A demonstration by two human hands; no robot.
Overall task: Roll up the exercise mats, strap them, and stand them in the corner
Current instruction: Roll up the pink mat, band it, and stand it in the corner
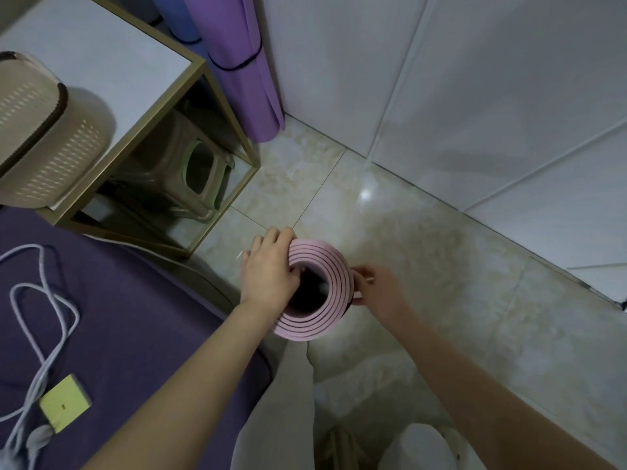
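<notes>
My left arm (169, 385) and right arm (492, 385) reach out from the bottom of the view, with my pale trouser leg (281, 401) between them. The white panelled wall (441, 79) fills the upper right and meets the glossy tiled floor (424, 239) below it. A bed (129, 283) in purple cloth takes the lower left. Above it stands a white desk (101, 62) with a gold frame, and a woven basket (44, 137) sits on its near corner. A purple mat (244, 89), rolled, stands on end in the corner between desk and wall. A plastic stool (190, 171) is tucked under the desk. The pink mat (336, 266), rolled, is upright in front of my leg, beside the bed, its spiral end facing me. My left grip (268, 269) clamps its left rim, fingers over the top edge and thumb towards the hollow. My right grip (376, 286) is curled against its right side. A blue mat (183, 18) stands behind the desk, next to the purple one. A pale cable (44, 300) loops over the bed to a yellow-green block (64, 401). A black strap (237, 66) rings the purple mat
</notes>
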